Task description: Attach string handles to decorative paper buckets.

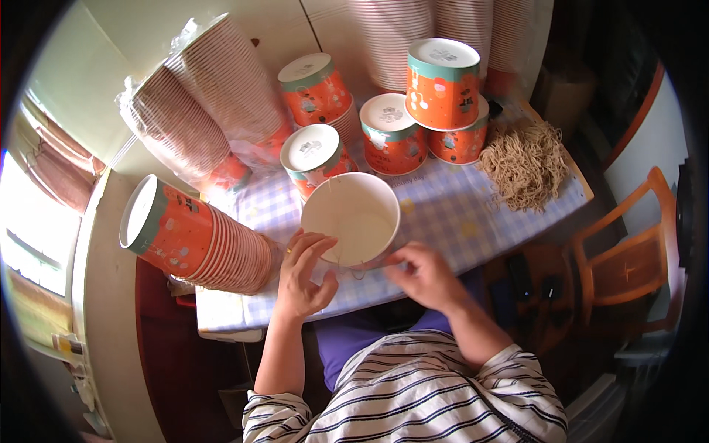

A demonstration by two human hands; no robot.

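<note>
A paper bucket [351,214] stands in front of me, its white inside facing up and a thin cord running along its rim. A small loop of cord hangs at the near rim. At the bucket's near left side, my left hand [301,277] has its thumb and fingers apart, fingertips close to the rim; whether they touch it I cannot tell. My right hand [427,277] is just off the near right rim, fingers bent and smeared by motion, so anything in them is hidden. Tan cords [526,164] lie in a tangled heap at the table's right end.
Upturned orange-and-green buckets [443,88] stand behind the bucket, some stacked. A leaning bucket stack [196,236] is at the left; plastic-wrapped stacks [221,81] rise behind it. The table [458,218] has a checked cloth. A wooden chair [628,255] stands at right.
</note>
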